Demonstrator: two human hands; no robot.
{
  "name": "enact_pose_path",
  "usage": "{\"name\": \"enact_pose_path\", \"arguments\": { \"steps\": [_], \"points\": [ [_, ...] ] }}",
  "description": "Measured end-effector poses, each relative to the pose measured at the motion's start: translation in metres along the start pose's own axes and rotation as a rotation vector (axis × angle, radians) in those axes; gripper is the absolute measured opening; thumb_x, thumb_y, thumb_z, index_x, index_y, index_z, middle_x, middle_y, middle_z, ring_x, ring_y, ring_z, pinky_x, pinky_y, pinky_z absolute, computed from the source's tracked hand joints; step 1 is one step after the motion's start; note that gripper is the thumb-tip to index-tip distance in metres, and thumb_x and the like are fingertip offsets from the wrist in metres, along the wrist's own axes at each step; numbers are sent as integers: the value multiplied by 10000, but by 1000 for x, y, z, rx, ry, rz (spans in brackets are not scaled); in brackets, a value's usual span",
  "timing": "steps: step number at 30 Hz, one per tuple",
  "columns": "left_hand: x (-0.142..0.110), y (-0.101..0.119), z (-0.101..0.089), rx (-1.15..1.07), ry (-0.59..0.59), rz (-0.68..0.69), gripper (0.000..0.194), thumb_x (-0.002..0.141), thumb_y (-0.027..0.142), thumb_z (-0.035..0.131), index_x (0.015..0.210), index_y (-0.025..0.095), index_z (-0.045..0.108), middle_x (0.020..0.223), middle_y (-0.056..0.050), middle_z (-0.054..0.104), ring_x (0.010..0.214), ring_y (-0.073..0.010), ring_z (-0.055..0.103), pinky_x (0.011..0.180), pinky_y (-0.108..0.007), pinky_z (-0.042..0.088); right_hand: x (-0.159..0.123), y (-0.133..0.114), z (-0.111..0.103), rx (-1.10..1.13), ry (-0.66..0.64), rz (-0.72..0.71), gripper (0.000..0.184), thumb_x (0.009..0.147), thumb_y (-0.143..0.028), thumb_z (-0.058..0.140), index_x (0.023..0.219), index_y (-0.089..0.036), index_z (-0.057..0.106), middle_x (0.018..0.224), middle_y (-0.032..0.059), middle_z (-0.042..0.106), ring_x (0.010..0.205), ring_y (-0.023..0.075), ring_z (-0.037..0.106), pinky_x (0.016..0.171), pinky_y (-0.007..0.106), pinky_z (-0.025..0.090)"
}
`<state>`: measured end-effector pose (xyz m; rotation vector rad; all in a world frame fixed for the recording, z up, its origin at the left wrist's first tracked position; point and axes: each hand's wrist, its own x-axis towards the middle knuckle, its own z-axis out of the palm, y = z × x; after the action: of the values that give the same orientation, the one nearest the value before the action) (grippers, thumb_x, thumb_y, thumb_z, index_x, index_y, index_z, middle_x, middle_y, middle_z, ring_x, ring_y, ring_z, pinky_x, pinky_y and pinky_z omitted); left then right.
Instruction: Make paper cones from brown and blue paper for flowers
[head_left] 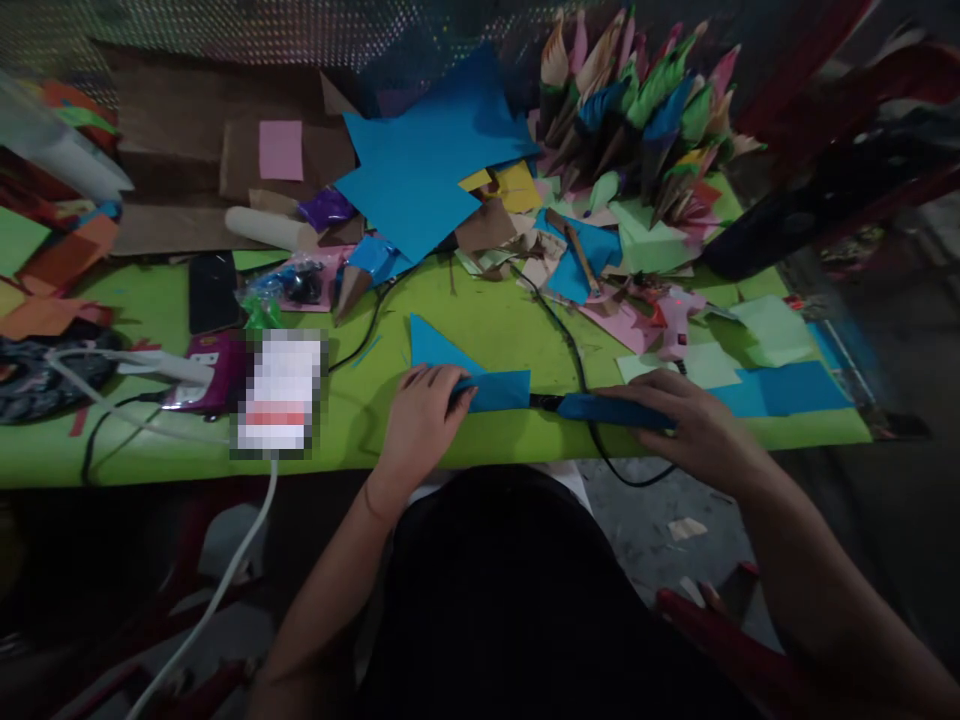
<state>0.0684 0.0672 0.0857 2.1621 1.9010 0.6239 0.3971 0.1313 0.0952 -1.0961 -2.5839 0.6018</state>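
Blue paper [504, 390] — flat, straight-edged — in the left grip [463, 392].

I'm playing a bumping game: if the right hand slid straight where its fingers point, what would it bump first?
Probably the black cable, just left of the right hand's fingers, then the blue paper by the left hand. The cable may lie too low to touch; depth is unclear.
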Motion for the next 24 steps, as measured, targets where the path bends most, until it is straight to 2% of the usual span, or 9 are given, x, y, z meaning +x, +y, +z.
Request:
{"name": "enact_pose_path", "arguments": {
  "steps": [3,6,10,12,14,16,19,24],
  "points": [
    [2,1,3,35,5,-19,142,1009,294,527,1018,215,645,982,-56,746,945,-222,683,902,-375,521,-1,-1,-2,2,-17,-6,587,811,-106,495,1337,-314,649,1059,82,644,951,262,661,792,401,568],
    [4,4,6,98,30,-29,137,1003,275,540,1041,213,656,1009,-69,740,985,-237,680,931,-403,523,0,-4,-3,4,-38,-13,596,830,-108,491,1372,-321,623,1063,84,637,949,256,661,780,393,567],
    [4,8,7,205,129,-31,228,967,254,606,1190,229,650,1254,-116,692,1252,-304,600,1088,-524,454,0,-4,0,29,-47,-24,566,840,-111,492,1336,-335,649,1031,76,622,926,246,654,775,387,564],
    [5,8,8,217,153,-16,249,963,231,605,1207,238,657,1345,-119,654,1355,-314,532,1135,-542,424,-1,-3,2,29,-45,-22,565,843,-111,489,1333,-339,652,1028,75,620,922,244,650,768,383,560],
    [4,6,9,170,106,27,242,975,160,546,1161,234,683,1334,-101,667,1337,-284,552,1121,-493,462,-2,-2,3,29,-49,-19,561,853,-118,488,1343,-341,644,1033,76,620,925,244,648,770,385,560],
    [2,2,11,88,17,73,335,978,75,457,1159,232,691,1297,-72,694,1276,-236,600,1078,-431,513,-2,-2,3,30,-52,-18,549,859,-125,486,1342,-333,645,1032,79,618,927,245,647,776,394,563],
    [-3,-2,11,3,-90,106,453,977,32,382,1276,241,651,1361,-43,672,1302,-193,589,1101,-409,513,-2,-4,2,22,-56,-12,540,859,-133,484,1335,-326,651,1034,87,618,932,253,648,769,404,570],
    [-13,-2,5,60,-206,228,449,1026,268,486,1472,310,512,1632,-50,416,1520,-261,365,1209,-494,395,-6,-4,3,61,-87,4,560,865,-161,495,1373,-359,623,1058,85,638,942,261,658,792,422,578]
  ]
}}
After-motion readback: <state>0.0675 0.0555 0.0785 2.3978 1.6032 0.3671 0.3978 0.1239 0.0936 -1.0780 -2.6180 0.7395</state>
